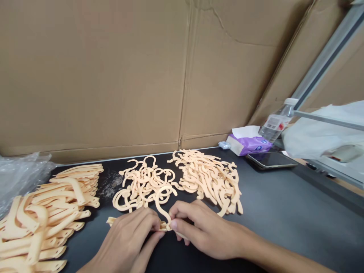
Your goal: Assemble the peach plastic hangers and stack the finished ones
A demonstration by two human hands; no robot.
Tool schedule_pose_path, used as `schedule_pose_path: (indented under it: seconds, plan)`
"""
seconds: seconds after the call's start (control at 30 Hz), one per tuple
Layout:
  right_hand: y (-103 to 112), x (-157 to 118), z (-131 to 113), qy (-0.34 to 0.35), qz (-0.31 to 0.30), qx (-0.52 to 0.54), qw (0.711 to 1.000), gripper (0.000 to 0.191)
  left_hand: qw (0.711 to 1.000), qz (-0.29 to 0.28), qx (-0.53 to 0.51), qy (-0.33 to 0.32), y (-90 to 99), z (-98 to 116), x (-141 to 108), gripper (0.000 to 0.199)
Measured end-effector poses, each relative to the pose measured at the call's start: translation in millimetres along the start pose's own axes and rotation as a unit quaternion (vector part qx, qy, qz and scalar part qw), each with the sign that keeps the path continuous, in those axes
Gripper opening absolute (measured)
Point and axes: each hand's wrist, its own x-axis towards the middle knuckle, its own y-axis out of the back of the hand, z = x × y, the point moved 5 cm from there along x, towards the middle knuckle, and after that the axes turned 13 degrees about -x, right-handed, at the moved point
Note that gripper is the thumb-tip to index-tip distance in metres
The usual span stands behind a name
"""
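The left hand (133,233) gripped a cream strip (163,226) lying left to right; the right hand (203,227), finger and thumb pinched, held a curved hook (158,204) upright between them, tip curling rightward.

The black tabletop (290,212) carries broad cream curved strips (41,223), thin cream curled pieces (143,179), slim cream wavy pieces (206,178), a purple plastic tissue pack (251,145) and a dark rectangular phone (271,159).

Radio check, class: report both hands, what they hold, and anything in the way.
Left hand pinching flat cream piece. Right hand pinching lower end of hooked cream piece. Pile of wavy pieces close beyond right hand.
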Motion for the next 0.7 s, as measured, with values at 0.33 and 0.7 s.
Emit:
schedule_pose_path:
  seconds: [0.33,0.7]
  plan:
    - [-2.2,2.0,3.7,0.033,0.005,0.029,0.999,0.013,1.000,-0.017,-0.002,0.005,-2.5,1.9,0.3,0.012]
    - [-0.1,-0.3,-5.7,0.009,-0.010,-0.071,0.997,0.014,1.000,-0.022,0.006,-0.022,-1.7,7.6,1.3,0.014]
